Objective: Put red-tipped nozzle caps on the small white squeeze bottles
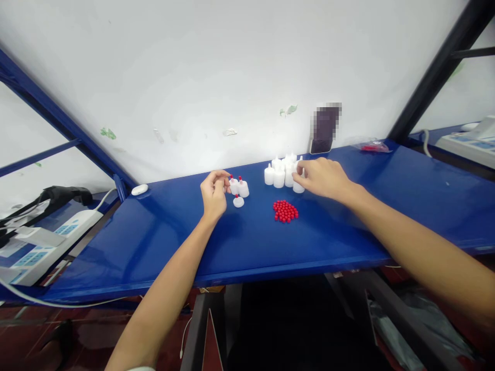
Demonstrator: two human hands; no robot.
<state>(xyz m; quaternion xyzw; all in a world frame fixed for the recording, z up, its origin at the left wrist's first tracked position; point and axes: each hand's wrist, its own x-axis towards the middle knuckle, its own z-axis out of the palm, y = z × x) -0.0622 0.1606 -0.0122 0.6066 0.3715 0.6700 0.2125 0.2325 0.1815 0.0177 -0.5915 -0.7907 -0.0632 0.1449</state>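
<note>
My left hand (214, 193) is closed in a pinch beside three small white bottles with red caps (238, 189) on the blue table (154, 242); its fingertips touch the nearest one. My right hand (323, 178) reaches into a cluster of several uncapped white bottles (279, 172) and its fingers curl round one at the cluster's right edge (298, 186). A pile of several small red caps (285, 211) lies on the table between my hands, nearer to me.
A dark phone (324, 131) leans against the white wall behind the bottles. A clear bag with red bits (369, 146) lies at the back right. A white puck (139, 189) sits at the back left. A scale (38, 247) stands left; another device (474, 141) far right.
</note>
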